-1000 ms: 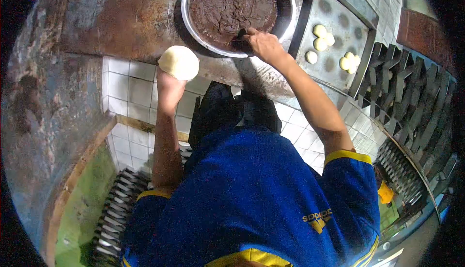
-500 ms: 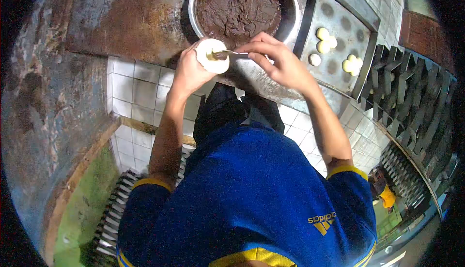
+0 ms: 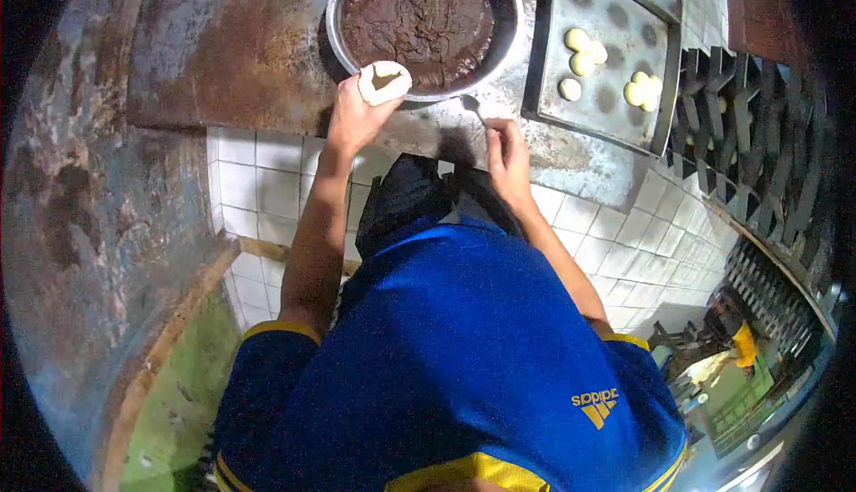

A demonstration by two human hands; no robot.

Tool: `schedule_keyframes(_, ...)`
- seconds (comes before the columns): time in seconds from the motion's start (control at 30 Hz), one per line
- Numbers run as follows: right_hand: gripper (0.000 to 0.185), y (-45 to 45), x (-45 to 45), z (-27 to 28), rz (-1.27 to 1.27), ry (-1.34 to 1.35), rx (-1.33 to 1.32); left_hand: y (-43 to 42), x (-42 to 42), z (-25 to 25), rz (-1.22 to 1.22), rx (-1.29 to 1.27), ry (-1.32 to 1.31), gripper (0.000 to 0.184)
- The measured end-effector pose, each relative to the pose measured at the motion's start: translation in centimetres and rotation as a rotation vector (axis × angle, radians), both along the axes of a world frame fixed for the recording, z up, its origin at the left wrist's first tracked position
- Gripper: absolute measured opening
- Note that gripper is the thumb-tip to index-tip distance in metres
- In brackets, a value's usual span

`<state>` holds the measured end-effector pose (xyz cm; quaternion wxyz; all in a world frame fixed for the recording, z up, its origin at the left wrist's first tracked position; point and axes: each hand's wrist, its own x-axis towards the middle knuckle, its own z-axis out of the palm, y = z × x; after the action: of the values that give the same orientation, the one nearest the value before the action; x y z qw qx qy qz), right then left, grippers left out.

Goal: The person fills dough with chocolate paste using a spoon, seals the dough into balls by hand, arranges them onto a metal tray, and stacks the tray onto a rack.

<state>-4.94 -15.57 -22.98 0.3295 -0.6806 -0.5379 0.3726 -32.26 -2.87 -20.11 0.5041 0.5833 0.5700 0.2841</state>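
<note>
A cup-shaped piece of pale dough (image 3: 386, 83) is gripped by my left hand (image 3: 355, 119), its opening facing up with some dark filling inside. It is held at the lower left rim of a metal bowl (image 3: 512, 24) of thick brown filling (image 3: 417, 21). My right hand (image 3: 507, 160) pinches the handle of a spoon (image 3: 473, 107), whose dark-smeared head points up and left, just below the bowl's rim and apart from the dough.
To the right, a metal tray (image 3: 546, 46) bears several dough balls (image 3: 584, 53), some clustered together. Dark metal racks (image 3: 744, 135) stand beyond it. At the far lower right, a person in yellow (image 3: 744, 346) is partly visible.
The spoon has gone from the bowl into the dough, then out to the right with my right hand. My left hand has turned the dough's opening up. The view has shifted slightly.
</note>
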Motion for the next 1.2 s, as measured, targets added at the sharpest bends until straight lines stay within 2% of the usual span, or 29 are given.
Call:
schedule_keyframes(0.03, 0.016, -2.1, 2.1, -4.8, -0.095, -0.021, -0.124, -0.1, 0.5, 0.7, -0.032, -0.042, -0.023, 0.033)
schedule_keyframes(0.07, 0.022, -3.7, 4.3, -8.1, -0.088, -0.088, -0.274, -0.5, 0.9, 1.3, -0.063, -0.088, -0.044, 0.032)
schedule_keyframes(0.1, 0.027, -5.2, 6.7, -10.9, 0.054, -0.207, -0.277, -0.8, 1.4, 1.8, -0.104, -0.009, -0.075, 0.032)
schedule_keyframes(0.13, 0.034, -4.7, 7.0, -9.7, 0.195, -0.325, -0.277, -0.7, 1.8, 2.1, -0.113, -0.002, -0.074, 0.032)
schedule_keyframes(0.17, 0.044, -4.0, 7.2, -8.6, 0.205, -0.293, -0.302, -0.5, 2.1, 2.3, -0.221, 0.013, -0.070, 0.033)
schedule_keyframes(0.2, 0.056, -0.8, 5.6, -2.1, 0.216, -0.262, -0.330, -0.4, 2.6, 2.6, -0.330, 0.026, -0.066, 0.035)
schedule_keyframes(0.23, 0.062, 1.3, 4.3, 2.1, 0.234, -0.129, -0.186, -0.1, 3.4, 5.2, -0.400, -0.060, -0.006, 0.039)
schedule_keyframes(0.3, 0.072, 4.6, 2.1, 9.2, 0.294, 0.064, 0.067, 0.0, 4.8, 7.8, -0.475, -0.058, -0.020, 0.041)
schedule_keyframes(0.33, 0.076, 5.9, 1.4, 11.9, 0.345, 0.127, 0.175, 0.5, 5.3, 7.2, -0.568, -0.068, -0.057, 0.045)
schedule_keyframes(0.4, 0.077, 7.4, 1.0, 15.2, 0.426, 0.121, 0.170, 1.1, 6.4, 7.2, -0.663, -0.071, -0.096, 0.048)
schedule_keyframes(0.43, 0.067, 7.9, 1.2, 16.1, 0.425, 0.109, 0.181, 1.2, 6.8, 7.9, -0.714, -0.059, -0.117, 0.048)
schedule_keyframes(0.47, 0.067, 8.1, 1.7, 16.3, 0.429, 0.107, 0.193, 1.6, 7.0, 8.7, -0.762, -0.045, -0.135, 0.048)
schedule_keyframes(0.5, 0.058, 8.3, 2.4, 16.5, 0.404, 0.159, 0.145, 2.0, 7.2, 10.4, -0.810, -0.099, -0.068, 0.049)
schedule_keyframes(0.57, 0.035, 8.4, 3.7, 16.8, 0.347, 0.257, 0.084, 1.7, 8.0, 11.6, -0.762, -0.055, -0.135, 0.048)
schedule_keyframes(0.6, 0.035, 8.3, 4.2, 16.5, 0.350, 0.257, 0.091, 1.4, 8.7, 12.1, -0.717, -0.021, -0.208, 0.047)
schedule_keyframes(0.63, 0.032, 8.1, 4.8, 16.0, 0.307, 0.376, 0.101, 0.8, 9.4, 12.6, -0.645, -0.123, -0.356, 0.041)
schedule_keyframes(0.67, 0.028, 8.0, 5.5, 15.8, 0.261, 0.493, 0.112, 0.5, 10.1, 12.9, -0.649, -0.116, -0.355, 0.041)
schedule_keyframes(0.7, 0.045, 7.8, 6.5, 16.5, 0.274, 0.545, 0.058, 0.1, 11.0, 13.1, -0.535, -0.188, -0.442, 0.039)
schedule_keyframes(0.73, 0.045, 7.4, 7.2, 17.9, 0.274, 0.541, 0.061, -0.3, 12.0, 13.5, -0.419, -0.261, -0.528, 0.037)
schedule_keyframes(0.77, 0.062, 6.9, 7.9, 19.8, 0.252, 0.563, 0.029, -0.9, 13.0, 14.2, -0.320, -0.331, -0.548, 0.031)
schedule_keyframes(0.8, 0.079, 6.6, 8.7, 21.2, 0.230, 0.586, -0.003, -1.5, 14.3, 14.5, -0.321, -0.329, -0.548, 0.031)
schedule_keyframes(0.83, 0.106, 6.5, 9.9, 22.0, 0.382, 0.203, 0.230, -1.9, 15.8, 14.7, -0.265, -0.330, -0.629, 0.032)
schedule_keyframes(0.87, 0.112, 6.3, 10.5, 23.0, 0.414, 0.044, 0.296, -2.2, 17.1, 14.8, -0.210, -0.333, -0.709, 0.034)
schedule_keyframes(0.93, 0.093, 7.0, 12.1, 23.7, 0.496, -0.196, 0.559, -2.4, 19.5, 15.4, -0.282, -0.320, -0.701, 0.035)
schedule_keyframes(0.97, 0.093, 7.4, 13.4, 23.5, 0.492, -0.198, 0.560, -2.7, 20.7, 15.9, -0.262, -0.362, -0.680, 0.037)
schedule_keyframes(1.03, 0.069, 8.3, 15.6, 23.1, 0.523, -0.093, 0.574, -2.6, 23.4, 17.0, -0.201, -0.366, -0.682, 0.045)
schedule_keyframes(1.07, 0.069, 8.4, 16.5, 23.0, 0.524, -0.090, 0.579, -2.2, 23.7, 17.1, -0.199, -0.362, -0.679, 0.045)
schedule_keyframes(1.13, 0.039, 8.5, 18.4, 22.6, 0.407, 0.082, 0.464, -1.6, 24.1, 17.4, -0.237, -0.694, -1.000, 0.051)
schedule_keyframes(1.2, 0.028, 8.3, 19.3, 19.6, 0.141, 0.520, 0.333, -2.0, 26.5, 17.8, -0.205, -0.686, -1.115, 0.053)
